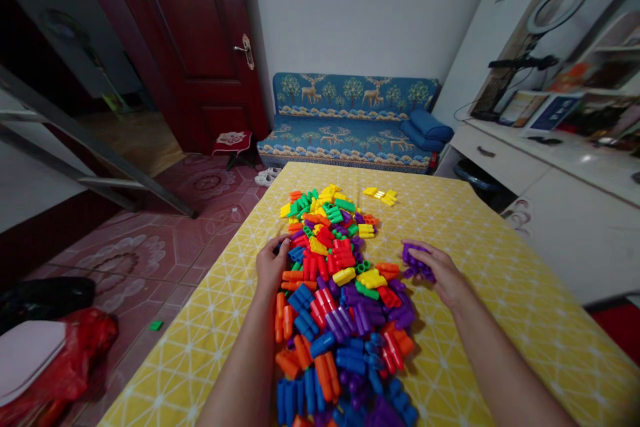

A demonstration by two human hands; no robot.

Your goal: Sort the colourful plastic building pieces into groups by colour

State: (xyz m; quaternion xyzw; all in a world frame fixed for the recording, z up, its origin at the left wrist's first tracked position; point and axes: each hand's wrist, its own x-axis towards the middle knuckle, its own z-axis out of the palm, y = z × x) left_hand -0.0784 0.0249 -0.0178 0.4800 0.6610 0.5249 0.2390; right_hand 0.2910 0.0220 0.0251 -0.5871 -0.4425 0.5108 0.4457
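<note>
A long heap of plastic building blocks (343,257) in red, orange, yellow, green, blue and purple lies down the middle of the table. My right hand (440,270) is right of the heap, its fingers closed on several purple blocks (416,261) bunched together. At the heap's left edge is my left hand (271,268), with thumb and forefinger curled close together beside blue and purple pieces. Whatever it may hold is hidden. A few yellow blocks (381,196) lie apart near the far end.
A yellow patterned cloth (480,233) covers the table. Beyond stands a blue sofa (345,127), with a white desk (560,153) on the right. On the floor at left are a green block (155,325), a red bag (95,347) and a metal ladder (115,160).
</note>
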